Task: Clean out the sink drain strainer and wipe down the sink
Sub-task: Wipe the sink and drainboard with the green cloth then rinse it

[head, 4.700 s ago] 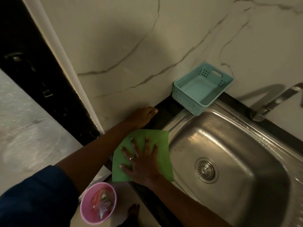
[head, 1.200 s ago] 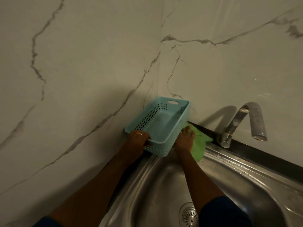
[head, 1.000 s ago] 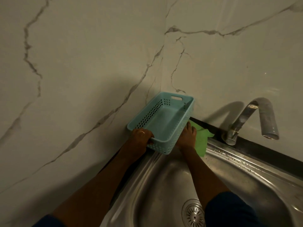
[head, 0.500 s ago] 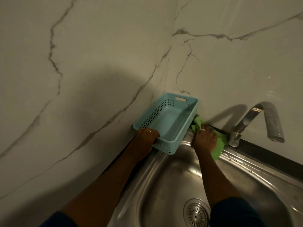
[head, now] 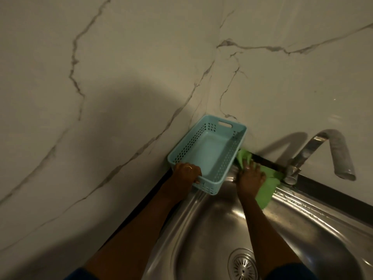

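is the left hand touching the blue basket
Touching: the head view shows the left hand gripping the near rim of the blue basket.

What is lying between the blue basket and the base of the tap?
In the head view, the green cloth lies between the basket and the tap, pressed on the sink rim by the right hand.

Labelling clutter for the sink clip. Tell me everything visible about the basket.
The basket is a pale blue rectangular plastic tray, perforated walls, solid floor, a slot handle in its far end. It looks empty. It sits in the corner against the wall, near end overhanging the sink. The left hand grips its near rim; the cloth lies along its right side.
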